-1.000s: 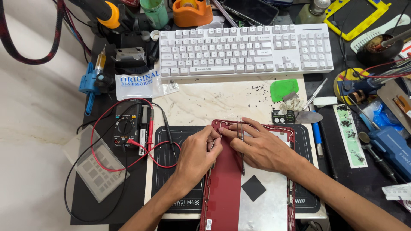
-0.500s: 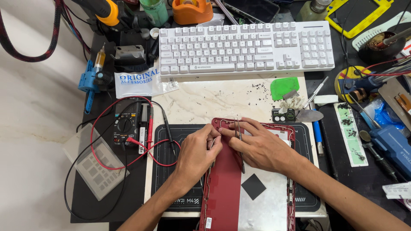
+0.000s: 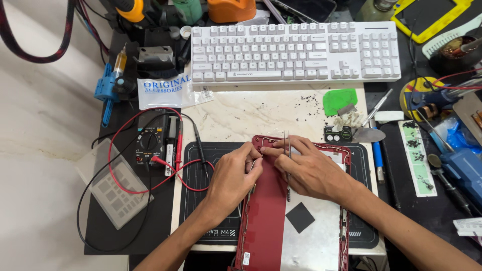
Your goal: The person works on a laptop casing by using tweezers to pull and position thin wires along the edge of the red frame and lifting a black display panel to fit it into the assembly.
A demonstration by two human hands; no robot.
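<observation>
A cluttered repair counter (image 3: 261,108). The right hand (image 3: 314,170) pinches thin tweezers (image 3: 287,160); the left hand (image 3: 233,178) presses its fingers (image 3: 253,163) on the red phone frame (image 3: 266,221), lying opened on the dark mat (image 3: 201,175). Disassembly looks underway, with parts left inside. A white keyboard (image 3: 296,50) sits behind.

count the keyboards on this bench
1: a white keyboard lies at the far edge of the bench, beyond the red device frame that both hands work on.

Pale marble worktop (image 3: 40,115), evenly lit
</observation>
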